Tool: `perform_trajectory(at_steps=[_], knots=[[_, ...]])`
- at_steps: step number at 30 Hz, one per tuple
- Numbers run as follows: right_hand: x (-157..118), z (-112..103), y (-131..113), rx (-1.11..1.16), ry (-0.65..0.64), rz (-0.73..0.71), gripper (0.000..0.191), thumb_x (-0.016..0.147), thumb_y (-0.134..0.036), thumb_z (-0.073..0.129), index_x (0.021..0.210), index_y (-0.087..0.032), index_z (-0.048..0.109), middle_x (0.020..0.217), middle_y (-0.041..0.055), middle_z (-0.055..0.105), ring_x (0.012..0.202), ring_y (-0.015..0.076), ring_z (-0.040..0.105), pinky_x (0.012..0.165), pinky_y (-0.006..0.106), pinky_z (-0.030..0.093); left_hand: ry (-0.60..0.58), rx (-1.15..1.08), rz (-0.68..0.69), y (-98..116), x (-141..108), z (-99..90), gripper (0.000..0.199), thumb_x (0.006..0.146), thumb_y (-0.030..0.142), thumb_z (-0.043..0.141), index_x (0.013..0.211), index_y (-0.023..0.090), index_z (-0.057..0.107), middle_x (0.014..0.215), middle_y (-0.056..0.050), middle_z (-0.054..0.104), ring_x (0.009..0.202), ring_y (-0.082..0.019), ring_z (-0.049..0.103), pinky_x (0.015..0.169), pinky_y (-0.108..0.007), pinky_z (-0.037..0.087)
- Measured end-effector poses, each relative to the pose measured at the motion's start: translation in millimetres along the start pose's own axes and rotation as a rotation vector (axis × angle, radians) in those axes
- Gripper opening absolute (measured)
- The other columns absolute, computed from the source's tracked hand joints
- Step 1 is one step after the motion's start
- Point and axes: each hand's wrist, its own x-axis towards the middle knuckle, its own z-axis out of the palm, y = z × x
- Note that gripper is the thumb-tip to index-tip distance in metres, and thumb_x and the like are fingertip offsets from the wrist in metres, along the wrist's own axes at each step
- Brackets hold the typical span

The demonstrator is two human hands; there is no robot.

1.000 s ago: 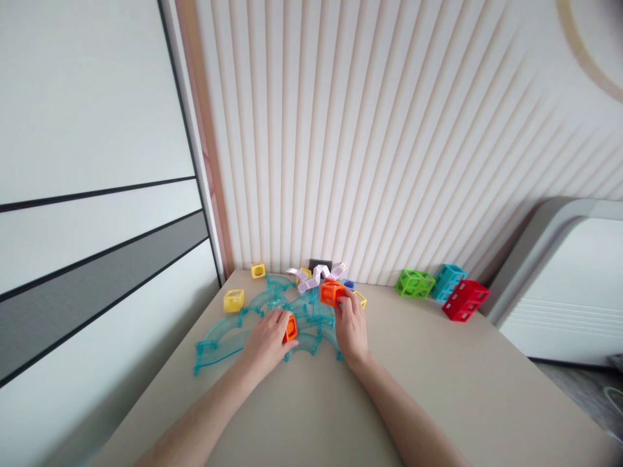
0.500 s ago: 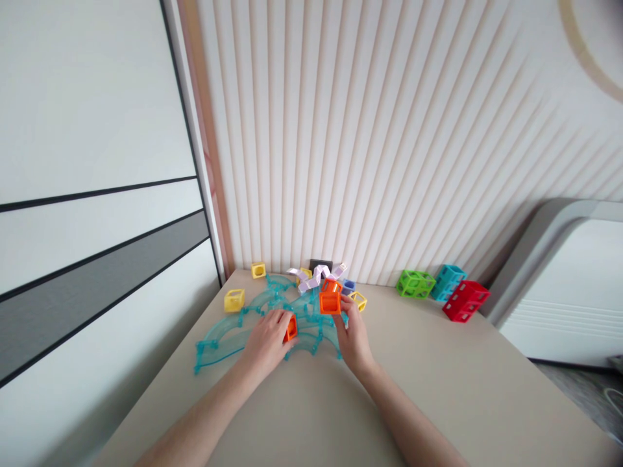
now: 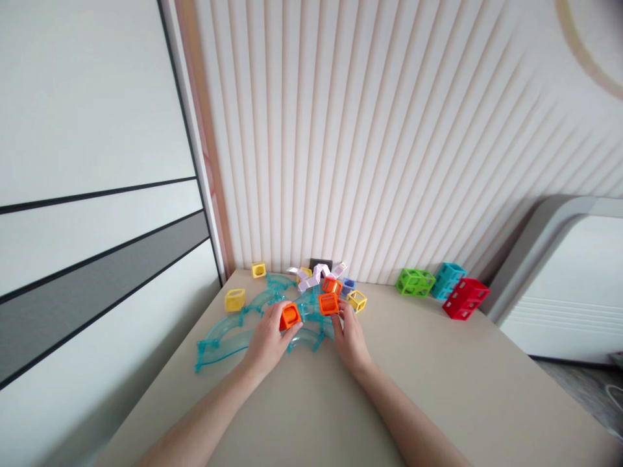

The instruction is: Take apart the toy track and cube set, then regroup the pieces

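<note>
My left hand (image 3: 268, 338) is closed round an orange cube (image 3: 291, 315), its open face turned up toward the camera. Between the fingers of my right hand (image 3: 349, 337) is another orange cube (image 3: 328, 303), held a short way to the right of the first. The two cubes are apart. Behind the right one lies a third orange piece (image 3: 332, 286). Translucent teal track pieces (image 3: 226, 344) spread over the table beneath and to the left of my hands. A yellow cube frame (image 3: 357, 300) sits just beyond my right fingers.
On the beige table (image 3: 311, 415), yellow cubes (image 3: 234, 300) stand at the left. Lilac track (image 3: 316, 277), a blue cube (image 3: 348, 285) and a dark block (image 3: 321, 264) are by the wall. Green (image 3: 415, 283), teal (image 3: 448, 281) and red (image 3: 466, 299) blocks stand at the right.
My left hand has risen slightly and turned its orange cube so that the open face shows. My right hand has tilted its cube and moved slightly left.
</note>
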Motion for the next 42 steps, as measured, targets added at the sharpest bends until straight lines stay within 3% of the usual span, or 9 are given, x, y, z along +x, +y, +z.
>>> perform_trajectory(at_steps=[5,9,16,23,29,33,39,42], knots=[[-1.1,0.1,-0.3,-0.029,-0.019,0.044,0.016,0.102,-0.031,0.043,0.109,-0.024,0.056,0.112,0.0089,0.07,0.098,0.0232,0.071,0.084,0.037,0.058,0.072,-0.121,-0.152,3.8,3.1,-2.4,0.034,0.094,0.048,0.06,0.114,0.021,0.058,0.102,-0.01,0.073,0.096,-0.028,0.071,0.088,-0.045,0.057],[-1.1,-1.1,-1.1,-0.048,-0.035,0.057,0.018,0.103,-0.033,0.041,0.11,-0.024,0.055,0.112,0.0094,0.069,0.098,0.0234,0.07,0.084,0.037,0.057,0.139,-0.289,-0.3,7.9,5.3,-4.4,0.042,0.093,0.054,0.059,0.118,0.02,0.057,0.102,-0.011,0.073,0.092,-0.027,0.072,0.077,-0.04,0.059],[-2.2,-2.5,-2.4,-0.065,-0.066,0.088,0.021,0.103,-0.034,0.042,0.115,-0.024,0.055,0.109,0.0093,0.071,0.098,0.0244,0.071,0.085,0.038,0.056,0.309,-0.573,-0.47,7.5,9.3,-3.4,0.048,0.086,0.059,0.066,0.112,0.019,0.064,0.105,-0.009,0.072,0.098,-0.025,0.069,0.09,-0.041,0.056],[-2.7,-1.3,-1.6,-0.054,-0.057,0.129,0.02,0.102,-0.034,0.043,0.115,-0.024,0.056,0.107,0.0082,0.075,0.098,0.0251,0.073,0.084,0.038,0.056,0.363,-0.827,-0.541,12.4,12.6,1.3,0.05,0.092,0.071,0.049,0.1,0.022,0.055,0.091,-0.004,0.071,0.082,-0.02,0.073,0.083,-0.043,0.061],[-2.6,-0.6,0.4,-0.001,-0.029,0.135,0.019,0.103,-0.034,0.044,0.114,-0.024,0.056,0.103,0.0066,0.077,0.097,0.024,0.074,0.083,0.036,0.057,0.432,-1.202,-0.557,23.2,17.8,-6.6,0.05,0.082,0.067,0.068,0.097,0.021,0.06,0.089,-0.002,0.074,0.085,-0.021,0.075,0.088,-0.045,0.06],[-1.4,-1.6,-0.9,0.046,0.006,0.104,0.02,0.103,-0.034,0.044,0.114,-0.023,0.056,0.105,0.0078,0.076,0.095,0.0232,0.074,0.083,0.036,0.057,0.363,-1.267,-0.553,25.2,14.6,-5.5,0.05,0.081,0.065,0.072,0.103,0.021,0.063,0.087,-0.001,0.074,0.08,-0.02,0.074,0.083,-0.041,0.061],[-0.9,-7.0,-6.7,0.089,0.095,0.029,0.02,0.103,-0.036,0.046,0.113,-0.023,0.057,0.114,0.0112,0.071,0.105,0.0262,0.068,0.092,0.043,0.054,-0.001,-1.273,-0.562,37.6,-2.4,3.9,0.049,0.085,0.06,0.071,0.116,0.023,0.063,0.091,-0.002,0.075,0.079,-0.02,0.075,0.078,-0.036,0.059],[-2.5,-10.5,-11.7,0.127,0.111,-0.044,0.019,0.102,-0.035,0.048,0.112,-0.023,0.059,0.124,0.0134,0.067,0.117,0.0279,0.064,0.1,0.045,0.051,-0.113,-1.278,-0.586,47.0,-8.0,6.1,0.05,0.085,0.059,0.073,0.117,0.021,0.063,0.093,-0.004,0.075,0.083,-0.021,0.075,0.08,-0.036,0.059]])
